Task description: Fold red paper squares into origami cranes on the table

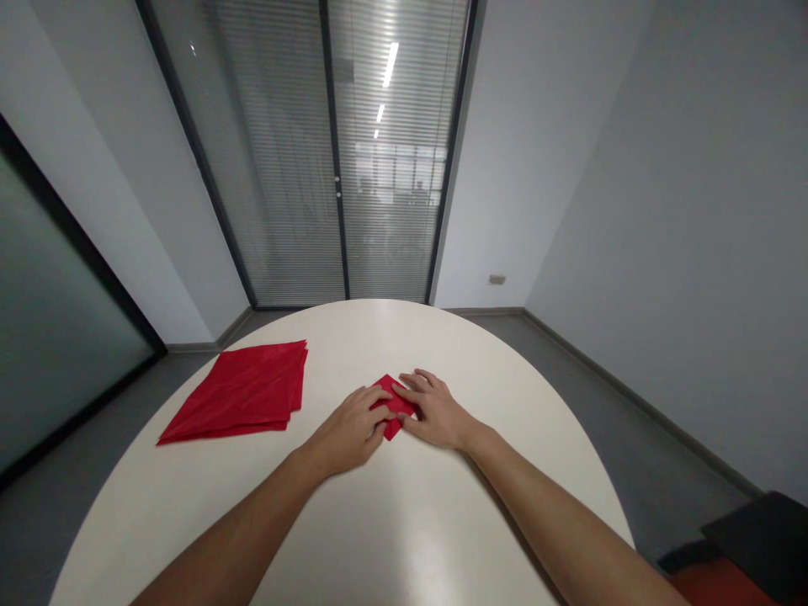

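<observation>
A small folded red square [387, 404], thin like cloth or tissue paper, lies on the table with its corners pointing toward and away from me. My left hand [353, 427] rests on its left side, fingers stretched over the red surface and thumb near the close corner. From the other side, my right hand [438, 411] lies with fingers spread, its fingertips and thumb touching the right part of the square. The fingers cover part of the folds. Left of my hands is a stack of larger red sheets [243, 391], slightly wrinkled, with uneven edges.
The round white table [379, 539] carries both red items. Beyond its far edge stand glass panels with blinds [284, 168]. A black and red object, perhaps a chair [757, 547], is at the lower right beside the table.
</observation>
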`<action>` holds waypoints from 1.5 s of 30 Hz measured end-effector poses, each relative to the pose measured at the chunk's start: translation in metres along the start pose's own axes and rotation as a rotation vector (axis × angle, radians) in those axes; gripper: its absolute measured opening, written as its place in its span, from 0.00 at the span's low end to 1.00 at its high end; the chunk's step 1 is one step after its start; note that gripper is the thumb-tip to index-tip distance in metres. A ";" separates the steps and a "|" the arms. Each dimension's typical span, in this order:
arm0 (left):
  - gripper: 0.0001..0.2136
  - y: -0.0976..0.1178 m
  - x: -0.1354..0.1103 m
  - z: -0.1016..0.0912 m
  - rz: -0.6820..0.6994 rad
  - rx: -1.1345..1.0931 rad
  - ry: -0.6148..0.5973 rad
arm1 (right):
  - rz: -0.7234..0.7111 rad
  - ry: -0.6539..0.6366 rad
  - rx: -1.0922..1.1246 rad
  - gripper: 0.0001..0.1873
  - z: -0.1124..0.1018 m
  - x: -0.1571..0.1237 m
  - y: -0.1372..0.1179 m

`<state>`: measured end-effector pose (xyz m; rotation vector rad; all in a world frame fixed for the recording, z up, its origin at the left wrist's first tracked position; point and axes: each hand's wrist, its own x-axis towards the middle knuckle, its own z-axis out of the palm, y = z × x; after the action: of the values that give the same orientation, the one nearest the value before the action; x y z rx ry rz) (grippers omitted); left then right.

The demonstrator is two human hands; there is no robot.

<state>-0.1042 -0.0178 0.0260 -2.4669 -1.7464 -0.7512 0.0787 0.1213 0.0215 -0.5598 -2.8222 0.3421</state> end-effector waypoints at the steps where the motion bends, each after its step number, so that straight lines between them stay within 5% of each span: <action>1: 0.16 -0.001 -0.001 0.002 -0.007 -0.004 -0.003 | 0.004 -0.004 0.002 0.33 0.000 0.000 0.000; 13: 0.17 0.001 0.002 0.001 -0.129 0.087 -0.047 | -0.028 -0.004 0.045 0.42 -0.002 0.000 -0.003; 31: 0.19 0.007 0.002 0.002 -0.264 0.273 -0.011 | -0.215 0.091 0.063 0.17 -0.011 0.001 -0.005; 39: 0.14 0.001 0.000 -0.004 -0.221 0.140 -0.008 | -0.164 0.153 0.019 0.19 -0.003 0.004 0.011; 45: 0.14 -0.003 0.000 0.002 -0.226 0.140 0.001 | -0.222 0.149 0.087 0.15 -0.013 0.002 -0.003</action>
<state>-0.1065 -0.0164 0.0234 -2.2061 -2.0259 -0.6174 0.0792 0.1218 0.0352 -0.2389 -2.6759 0.3614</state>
